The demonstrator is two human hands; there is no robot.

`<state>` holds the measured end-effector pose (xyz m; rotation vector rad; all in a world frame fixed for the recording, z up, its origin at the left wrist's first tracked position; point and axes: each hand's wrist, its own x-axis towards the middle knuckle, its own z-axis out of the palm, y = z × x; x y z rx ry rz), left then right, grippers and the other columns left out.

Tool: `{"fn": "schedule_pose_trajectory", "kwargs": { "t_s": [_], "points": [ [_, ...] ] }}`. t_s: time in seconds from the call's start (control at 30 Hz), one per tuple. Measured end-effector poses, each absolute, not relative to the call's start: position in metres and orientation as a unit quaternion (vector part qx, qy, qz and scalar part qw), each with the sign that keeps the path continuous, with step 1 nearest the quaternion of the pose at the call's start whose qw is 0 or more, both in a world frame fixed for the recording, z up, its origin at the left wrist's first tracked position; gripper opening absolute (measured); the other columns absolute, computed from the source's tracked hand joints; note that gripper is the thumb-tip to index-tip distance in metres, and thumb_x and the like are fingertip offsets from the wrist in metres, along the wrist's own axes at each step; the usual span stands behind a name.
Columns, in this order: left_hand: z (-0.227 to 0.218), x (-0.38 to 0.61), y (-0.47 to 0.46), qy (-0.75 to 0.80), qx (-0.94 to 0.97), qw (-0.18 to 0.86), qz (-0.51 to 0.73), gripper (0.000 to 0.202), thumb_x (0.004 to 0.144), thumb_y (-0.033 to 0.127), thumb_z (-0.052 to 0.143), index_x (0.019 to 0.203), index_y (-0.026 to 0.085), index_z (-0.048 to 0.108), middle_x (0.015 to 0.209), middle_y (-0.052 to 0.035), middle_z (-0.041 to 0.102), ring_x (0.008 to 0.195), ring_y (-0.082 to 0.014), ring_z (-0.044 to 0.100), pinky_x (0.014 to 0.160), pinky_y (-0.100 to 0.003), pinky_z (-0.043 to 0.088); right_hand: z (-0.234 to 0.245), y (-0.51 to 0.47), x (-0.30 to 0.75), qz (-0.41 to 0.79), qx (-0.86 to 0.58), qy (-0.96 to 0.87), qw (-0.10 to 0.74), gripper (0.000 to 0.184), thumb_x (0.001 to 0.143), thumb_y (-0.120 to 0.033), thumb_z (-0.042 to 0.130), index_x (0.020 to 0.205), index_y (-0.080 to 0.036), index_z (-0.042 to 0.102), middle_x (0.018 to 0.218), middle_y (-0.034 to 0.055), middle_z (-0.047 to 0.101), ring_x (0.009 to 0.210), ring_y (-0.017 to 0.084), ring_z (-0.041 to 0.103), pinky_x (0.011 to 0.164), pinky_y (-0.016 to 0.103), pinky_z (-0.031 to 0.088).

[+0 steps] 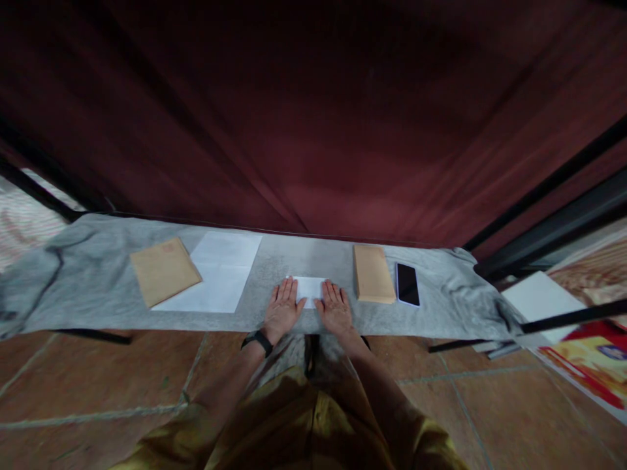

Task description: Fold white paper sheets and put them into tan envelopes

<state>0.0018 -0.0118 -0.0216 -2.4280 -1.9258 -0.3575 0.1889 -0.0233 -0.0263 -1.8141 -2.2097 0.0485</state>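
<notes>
A small white piece of paper [309,291], which looks folded, lies flat on the grey cloth at the middle of the table. My left hand [283,307] rests flat on its left end, fingers stretched out. On the right end lies my right hand [335,308], also flat with the fingers extended. Both thumbs point inward over the paper's lower part. Right of my right hand is a stack of brown envelopes [373,274]. To the left are white sheets of paper [223,274], partly covered by another brown envelope [165,271].
A phone [407,284] lies face up beside the envelope stack. The grey cloth [93,281] covers the narrow table. Behind it hangs a dark red fabric [313,130]. Black metal bars [553,235] stand at the right, near a white box-like object [541,300] and a red-yellow package [595,362].
</notes>
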Motion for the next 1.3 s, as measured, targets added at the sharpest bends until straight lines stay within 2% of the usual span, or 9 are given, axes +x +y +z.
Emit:
{"fn": "schedule_pose_trajectory", "kwargs": {
  "t_s": [0.23,0.47,0.63,0.97,1.3],
  "points": [
    [-0.025,-0.009,-0.016,-0.626,-0.769,0.025,-0.127,0.069,0.103,0.050,0.026,0.157,0.008,0.033,0.161,-0.0184,0.038,0.152,-0.0290,0.033,0.124,-0.049,0.025,-0.029,-0.025,0.195,0.013,-0.635,-0.760,0.141,0.057,0.107,-0.042,0.036,0.157,-0.014,0.038,0.162,0.0117,0.038,0.148,0.027,0.038,0.123,0.047,0.022],
    [-0.013,-0.008,-0.027,-0.615,-0.776,0.033,-0.135,0.061,0.104,0.039,0.027,0.153,0.005,0.041,0.161,-0.0189,0.039,0.152,-0.0301,0.032,0.125,-0.051,0.024,-0.030,-0.024,0.194,0.009,-0.635,-0.757,0.153,0.057,0.107,-0.042,0.037,0.157,-0.013,0.039,0.162,0.0119,0.038,0.148,0.028,0.037,0.123,0.047,0.021],
    [-0.011,0.013,-0.043,-0.508,-0.851,-0.004,-0.129,0.055,0.105,0.039,0.031,0.153,0.014,0.043,0.162,-0.0111,0.040,0.152,-0.0239,0.032,0.125,-0.045,0.030,-0.028,-0.025,0.194,0.020,-0.639,-0.756,0.145,0.058,0.107,-0.044,0.038,0.157,-0.014,0.038,0.162,0.0118,0.037,0.149,0.028,0.037,0.123,0.047,0.021],
    [-0.014,0.003,-0.053,-0.482,-0.868,0.028,-0.115,0.056,0.101,0.046,0.046,0.154,0.031,0.042,0.162,-0.0108,0.040,0.152,-0.0310,0.033,0.121,-0.051,0.034,-0.027,-0.024,0.195,0.045,-0.639,-0.753,0.148,0.059,0.106,-0.042,0.038,0.158,-0.013,0.036,0.163,0.0109,0.035,0.150,0.028,0.033,0.125,0.047,0.018],
    [-0.016,0.002,-0.055,-0.471,-0.870,0.032,-0.141,0.060,0.096,0.047,0.057,0.153,0.033,0.044,0.163,-0.0121,0.038,0.151,-0.0350,0.034,0.119,-0.053,0.035,-0.020,-0.021,0.197,0.080,-0.643,-0.747,0.148,0.055,0.106,-0.037,0.039,0.156,-0.015,0.040,0.161,0.0100,0.039,0.150,0.026,0.035,0.124,0.045,0.020]
  ]
}}
